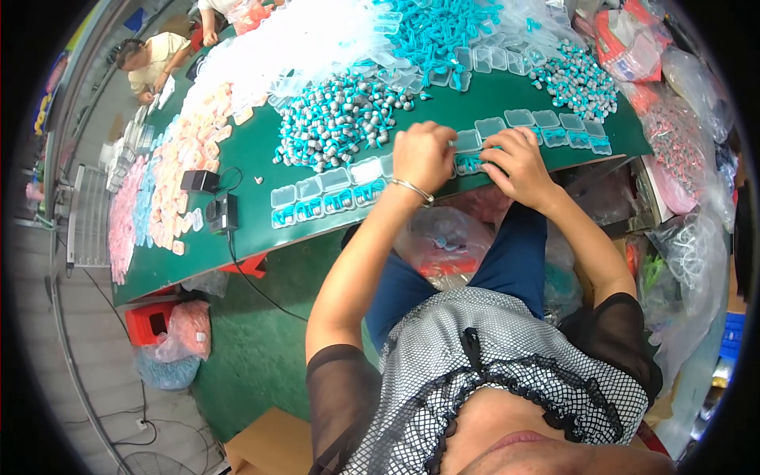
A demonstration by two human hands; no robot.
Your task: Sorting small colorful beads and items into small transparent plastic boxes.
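Note:
Along the front edge of the green table runs a row of small clear plastic cases (339, 199), lids raised, with teal pieces inside. My left hand (423, 158), a bangle on its wrist, is over the middle of the row. Its fingers are curled closed, and whatever they grip is hidden. Just right of it, my right hand (516, 165) bends its fingers and thumb together beside an open case (469, 164) between the hands; what they pinch is too small to make out. Further right, more open cases (556, 137) hold teal pieces.
Beyond the row lie a heap of grey-and-teal parts (328, 119), a teal heap (439, 32) and a smaller grey-and-teal pile (576, 83). Peach cases (178, 174) and a black device (222, 212) with a cable are at the left. Another person (154, 63) sits at far left.

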